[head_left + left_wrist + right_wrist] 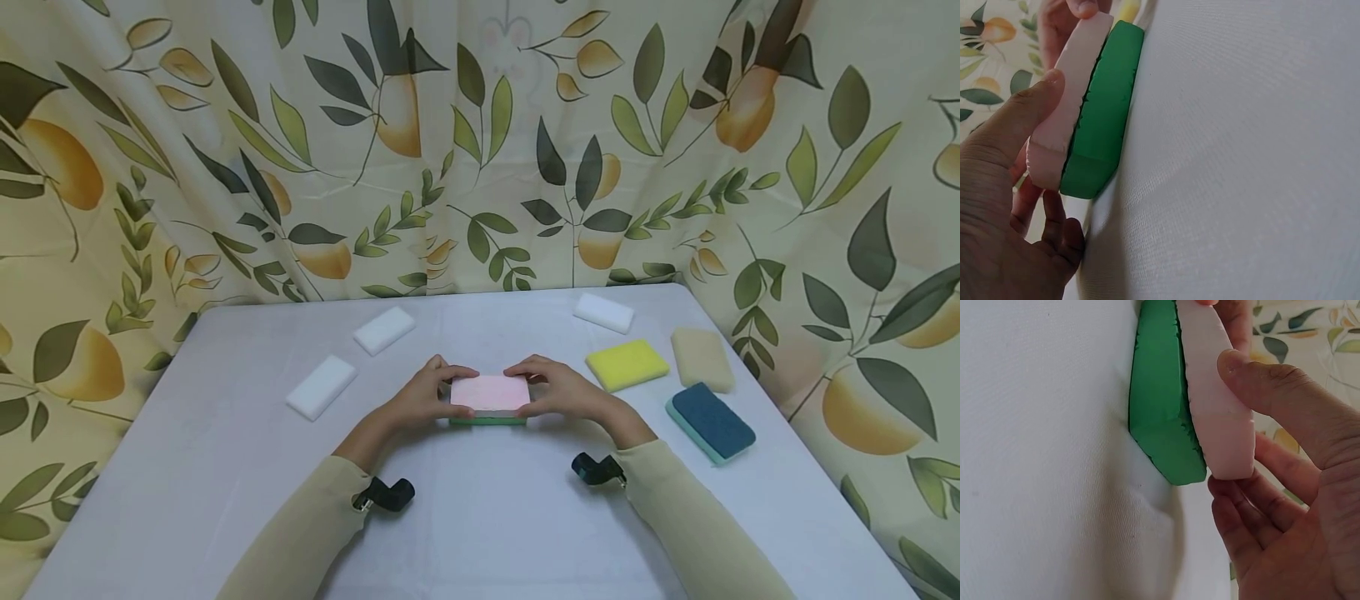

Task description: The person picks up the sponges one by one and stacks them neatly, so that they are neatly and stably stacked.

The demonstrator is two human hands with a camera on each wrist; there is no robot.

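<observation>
A pink sponge (490,393) lies flat on top of a green sponge (487,422) near the middle of the table. My left hand (427,392) grips the pink sponge's left end, its thumb on the near long side and fingers around the far side. At the opposite end, my right hand (566,390) holds the same sponge in a matching way. Both wrist views show the pink sponge (1066,100) against the green sponge (1160,387), their edges roughly lined up. The green one rests on the tablecloth, and neither thumb touches it.
To the right lie a yellow sponge (627,365), a beige sponge (702,359) and a dark blue sponge (712,419) with a teal underside. White sponges lie at the left (322,387), back left (384,331) and back right (603,313). A patterned curtain (480,208) hangs behind the table.
</observation>
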